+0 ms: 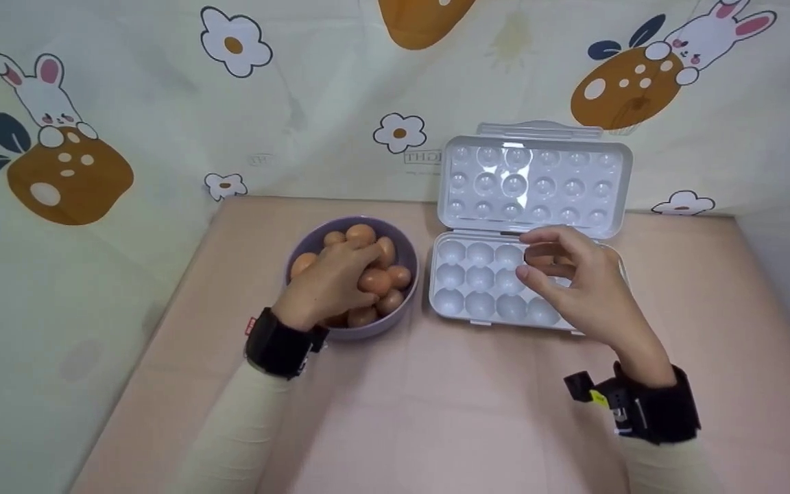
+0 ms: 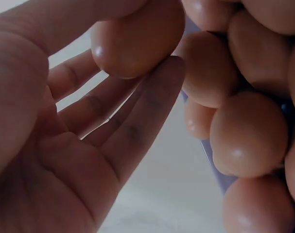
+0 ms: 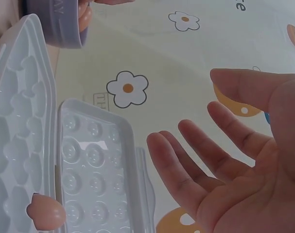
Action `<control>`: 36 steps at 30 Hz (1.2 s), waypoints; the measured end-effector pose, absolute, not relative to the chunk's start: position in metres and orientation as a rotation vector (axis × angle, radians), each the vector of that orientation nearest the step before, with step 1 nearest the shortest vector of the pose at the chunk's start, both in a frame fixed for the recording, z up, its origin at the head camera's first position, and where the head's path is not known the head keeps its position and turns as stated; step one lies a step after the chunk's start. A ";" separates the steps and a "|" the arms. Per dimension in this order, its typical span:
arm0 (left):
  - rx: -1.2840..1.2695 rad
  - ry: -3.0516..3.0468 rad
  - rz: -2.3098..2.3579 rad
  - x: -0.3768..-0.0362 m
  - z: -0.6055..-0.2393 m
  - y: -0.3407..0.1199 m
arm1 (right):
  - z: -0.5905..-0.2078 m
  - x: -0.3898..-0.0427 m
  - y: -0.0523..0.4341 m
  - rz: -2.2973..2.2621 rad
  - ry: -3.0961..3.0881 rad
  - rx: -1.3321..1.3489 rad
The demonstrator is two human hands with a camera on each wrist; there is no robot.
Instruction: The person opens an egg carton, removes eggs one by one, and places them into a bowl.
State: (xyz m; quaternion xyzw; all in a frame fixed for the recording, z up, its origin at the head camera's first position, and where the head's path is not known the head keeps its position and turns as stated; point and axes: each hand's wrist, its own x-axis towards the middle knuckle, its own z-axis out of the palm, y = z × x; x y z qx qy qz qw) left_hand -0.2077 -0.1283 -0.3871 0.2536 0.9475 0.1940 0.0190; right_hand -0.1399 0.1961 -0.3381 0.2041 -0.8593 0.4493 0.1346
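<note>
Brown eggs [image 1: 376,281] heaped in purple bowl [image 1: 405,247]; one egg [image 3: 46,216] seated in open white tray [image 1: 463,302].

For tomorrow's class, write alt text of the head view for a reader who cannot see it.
A left hand grips a brown egg in a purple bowl of eggs, while the right hand hovers open above an open white egg tray on a pink table.
</note>
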 end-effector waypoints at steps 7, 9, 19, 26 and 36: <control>0.863 2.878 0.555 -0.205 -0.388 -0.137 | -0.349 -0.146 0.204 1.348 -2.485 0.583; 0.870 2.872 0.570 -0.204 -0.388 -0.138 | -0.356 -0.151 0.208 1.367 -2.478 0.587; 0.794 2.895 0.548 -0.205 -0.382 -0.136 | -0.353 -0.151 0.214 1.380 -2.516 0.545; 0.840 2.969 0.608 -0.202 -0.371 -0.129 | -0.343 -0.147 0.216 1.346 -2.501 0.553; 1.019 3.074 0.689 -0.202 -0.366 -0.097 | -0.369 -0.163 0.242 1.037 -2.578 0.553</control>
